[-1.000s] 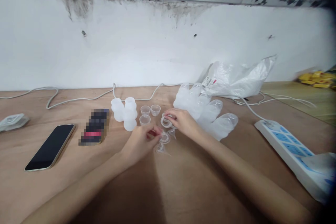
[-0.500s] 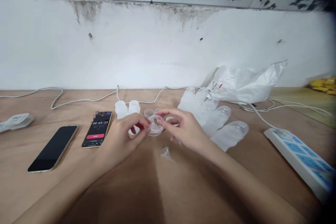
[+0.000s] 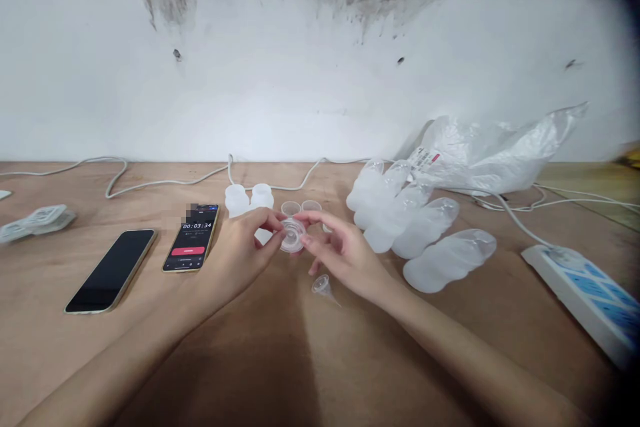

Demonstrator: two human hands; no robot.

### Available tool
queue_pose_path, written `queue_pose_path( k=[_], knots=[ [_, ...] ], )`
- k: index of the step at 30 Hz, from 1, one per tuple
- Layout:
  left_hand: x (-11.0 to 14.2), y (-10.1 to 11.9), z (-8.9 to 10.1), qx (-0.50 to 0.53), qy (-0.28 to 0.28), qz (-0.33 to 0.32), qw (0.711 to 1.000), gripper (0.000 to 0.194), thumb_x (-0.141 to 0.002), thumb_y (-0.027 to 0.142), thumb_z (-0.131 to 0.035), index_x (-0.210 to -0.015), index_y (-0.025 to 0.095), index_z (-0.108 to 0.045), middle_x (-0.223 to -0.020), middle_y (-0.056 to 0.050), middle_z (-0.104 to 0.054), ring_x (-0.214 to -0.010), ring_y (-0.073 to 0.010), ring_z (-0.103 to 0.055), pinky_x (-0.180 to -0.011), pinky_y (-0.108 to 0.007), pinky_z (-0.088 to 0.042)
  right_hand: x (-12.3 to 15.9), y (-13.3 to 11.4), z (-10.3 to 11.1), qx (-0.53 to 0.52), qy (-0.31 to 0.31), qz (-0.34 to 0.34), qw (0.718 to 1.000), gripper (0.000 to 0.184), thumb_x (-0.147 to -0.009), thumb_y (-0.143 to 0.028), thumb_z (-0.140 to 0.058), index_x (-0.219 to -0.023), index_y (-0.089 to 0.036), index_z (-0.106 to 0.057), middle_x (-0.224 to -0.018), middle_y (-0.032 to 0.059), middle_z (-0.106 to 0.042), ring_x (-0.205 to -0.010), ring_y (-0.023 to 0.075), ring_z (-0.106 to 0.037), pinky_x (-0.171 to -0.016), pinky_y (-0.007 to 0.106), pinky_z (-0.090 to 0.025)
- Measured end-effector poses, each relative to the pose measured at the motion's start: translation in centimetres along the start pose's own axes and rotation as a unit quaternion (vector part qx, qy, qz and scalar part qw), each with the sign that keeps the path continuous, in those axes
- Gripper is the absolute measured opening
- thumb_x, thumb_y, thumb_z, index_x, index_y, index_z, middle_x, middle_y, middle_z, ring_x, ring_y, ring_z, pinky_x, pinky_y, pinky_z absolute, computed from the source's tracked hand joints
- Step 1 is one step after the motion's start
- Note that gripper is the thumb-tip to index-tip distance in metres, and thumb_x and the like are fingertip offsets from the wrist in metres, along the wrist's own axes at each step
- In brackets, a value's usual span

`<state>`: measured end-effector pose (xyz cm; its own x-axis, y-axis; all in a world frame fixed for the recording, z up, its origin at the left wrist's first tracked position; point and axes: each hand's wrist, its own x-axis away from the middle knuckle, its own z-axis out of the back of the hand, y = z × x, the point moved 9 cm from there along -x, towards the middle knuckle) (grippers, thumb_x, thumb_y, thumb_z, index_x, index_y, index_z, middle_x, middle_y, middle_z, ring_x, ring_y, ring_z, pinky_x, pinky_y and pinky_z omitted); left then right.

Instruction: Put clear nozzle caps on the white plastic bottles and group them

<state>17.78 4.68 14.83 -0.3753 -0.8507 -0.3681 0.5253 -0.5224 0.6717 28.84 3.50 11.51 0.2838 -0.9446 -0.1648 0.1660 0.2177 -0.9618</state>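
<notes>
Between the fingertips of both hands is a clear round plastic lid [image 3: 293,237], its ringed face turned up toward me. My left hand [image 3: 250,240] pinches its left edge, thumb and forefinger closed. On the other edge, my right hand [image 3: 343,247] grips with thumb and forefinger. Just below lies a small clear funnel [image 3: 323,285] on its side, its spout pointing lower right. Behind the hands are clear round rings or cups [image 3: 311,206] and white frosted bottles [image 3: 237,199], partly hidden by the left hand. Several frosted bottles with clear domed tops [image 3: 447,260] lie to the right.
On the left are a dark phone [image 3: 111,271], a second phone [image 3: 193,238] showing a timer, and a bundled white cable [image 3: 37,222]. A plastic bag [image 3: 480,153] leans against the wall [image 3: 280,80]. A power strip [image 3: 580,293] sits at the right on the wooden table [image 3: 240,360].
The lid has tilted so that its ringed face shows more fully, and both hands still hold it. The view has shifted slightly down and left.
</notes>
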Motion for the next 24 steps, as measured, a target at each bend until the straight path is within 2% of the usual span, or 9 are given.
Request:
queue_pose_path(
  k=[4, 7, 10, 12, 14, 18, 24],
  knots=[
    [0.2, 0.2, -0.1, -0.027, 0.029, -0.024, 0.999, 0.011, -0.079, 0.021, -0.051, -0.071, 0.017, -0.055, -0.09, -0.001, -0.066, -0.069, -0.0106, -0.06, -0.049, -0.017, -0.043, 0.1, 0.3, 0.3, 0.025, 0.031, -0.011, 0.999, 0.029, -0.077, -0.03, -0.055, -0.106, -0.023, -0.051, -0.087, 0.0037, -0.059, -0.073, 0.0154, -0.061, -0.044, 0.023, -0.054],
    [0.7, 0.4, -0.2, -0.046, 0.051, -0.046, 0.997, 0.01, -0.08, 0.024, -0.049, -0.076, 0.018, -0.055, -0.092, -0.001, -0.065, -0.072, -0.0116, -0.06, -0.051, -0.018, -0.045, 0.1, 0.5, 0.3, 0.027, 0.037, -0.015, 0.999, 0.029, -0.077, -0.027, -0.053, -0.106, -0.023, -0.05, -0.091, 0.0042, -0.058, -0.075, 0.0155, -0.061, -0.044, 0.022, -0.054],
    [0.7, 0.0, -0.3, -0.019, 0.055, -0.015, 0.998, 0.012, -0.079, 0.027, -0.052, -0.088, 0.019, -0.052, -0.091, -0.002, -0.064, -0.075, -0.0134, -0.061, -0.051, -0.019, -0.046, 0.1, 0.3, 0.4, 0.039, 0.045, -0.006, 0.998, 0.026, -0.077, -0.025, -0.053, -0.103, -0.022, -0.052, -0.099, 0.0053, -0.055, -0.073, 0.0141, -0.059, -0.043, 0.022, -0.054],
    [0.6, -0.4, -0.4, 0.018, 0.04, 0.023, 0.999, 0.02, -0.077, 0.032, -0.055, -0.092, 0.019, -0.05, -0.092, -0.003, -0.063, -0.074, -0.0143, -0.062, -0.049, -0.019, -0.047, 0.1, 0.0, 0.6, 0.046, 0.053, 0.0, 0.998, 0.023, -0.077, -0.024, -0.052, -0.099, -0.022, -0.053, -0.101, 0.0054, -0.053, -0.071, 0.0129, -0.057, -0.043, 0.022, -0.054],
    [0.4, -0.5, -0.9, 0.055, -0.004, 0.053, 0.997, 0.023, -0.077, 0.036, -0.054, -0.09, 0.018, -0.052, -0.089, -0.004, -0.063, -0.073, -0.0149, -0.063, -0.047, -0.019, -0.047, 0.2, -0.1, 0.8, 0.049, 0.063, 0.0, 0.997, 0.02, -0.077, -0.025, -0.052, -0.097, -0.022, -0.053, -0.097, 0.0052, -0.054, -0.068, 0.0123, -0.056, -0.042, 0.022, -0.053],
    [0.3, -0.6, -2.0, 0.109, -0.084, 0.092, 0.986, 0.022, -0.081, 0.036, -0.047, -0.083, 0.015, -0.055, -0.071, -0.003, -0.063, -0.066, -0.016, -0.064, -0.042, -0.019, -0.047, 0.2, -0.1, 1.0, 0.053, 0.074, -0.002, 0.996, 0.019, -0.078, -0.026, -0.051, -0.097, -0.022, -0.053, -0.088, 0.0036, -0.055, -0.062, 0.0115, -0.056, -0.041, 0.021, -0.052],
    [0.5, -0.7, -2.6, 0.127, -0.087, 0.091, 0.984, 0.02, -0.082, 0.035, -0.045, -0.08, 0.015, -0.052, -0.066, -0.002, -0.063, -0.06, -0.0148, -0.063, -0.041, -0.019, -0.046, 0.2, 0.0, 0.8, 0.052, 0.077, 0.007, 0.996, 0.015, -0.08, -0.027, -0.049, -0.094, -0.023, -0.052, -0.086, 0.0021, -0.052, -0.057, 0.0101, -0.057, -0.035, 0.018, -0.047]
  ],
)
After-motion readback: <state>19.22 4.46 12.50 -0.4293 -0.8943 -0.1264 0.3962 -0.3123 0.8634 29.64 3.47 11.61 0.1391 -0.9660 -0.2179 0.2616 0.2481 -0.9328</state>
